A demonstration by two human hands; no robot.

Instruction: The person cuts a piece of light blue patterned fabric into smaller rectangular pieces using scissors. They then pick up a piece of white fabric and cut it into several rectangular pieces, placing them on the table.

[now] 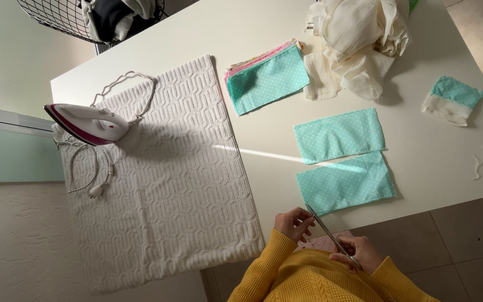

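Note:
My right hand [360,253] grips the handles of long metal scissors [331,236], whose blades point up-left toward the table edge. My left hand [293,222] has its fingers curled at the blade tips; whether it holds anything is unclear. A piece of pink patterned fabric [321,242] lies between my hands, below the table edge. Two teal dotted fabric rectangles [339,135] [346,183] lie flat on the white table [252,33] just beyond my hands. Both my sleeves are mustard yellow.
A cream knitted cloth [169,168] covers the table's left part, with a white and magenta iron [88,123] and its cord on it. A stack of folded fabrics [268,78], a heap of cream cloth [359,39], a small teal-white folded piece [453,99] and a wire basket [65,17] are farther off.

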